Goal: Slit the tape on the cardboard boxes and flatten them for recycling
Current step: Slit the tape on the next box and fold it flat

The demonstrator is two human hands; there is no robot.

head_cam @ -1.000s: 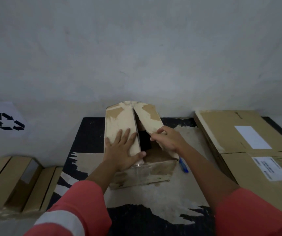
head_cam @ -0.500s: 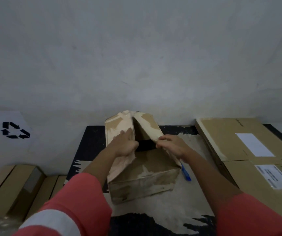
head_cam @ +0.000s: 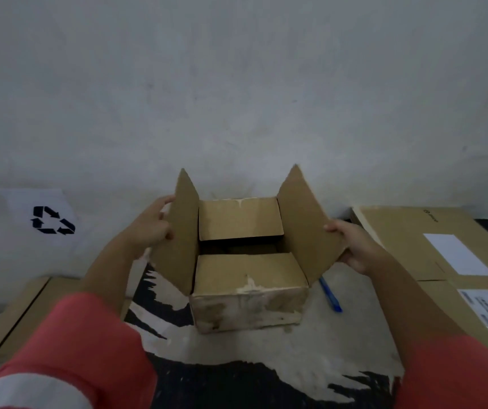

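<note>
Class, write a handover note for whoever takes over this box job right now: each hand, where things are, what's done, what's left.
Left hand grips the box's left flap; right hand grips the right flap. Both flaps are raised.
Box sits on the mat, inner flaps folded in. Blue tool lies to its right.
Done: top opened.
Left: flatten this box; the big box at right looks closed.

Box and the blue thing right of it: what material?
Box: brown cardboard, matte; pale torn patches where the surface ply has peeled. Blue thing: looks like smooth plastic, maybe a pen or cutter; too small to be sure.
</note>
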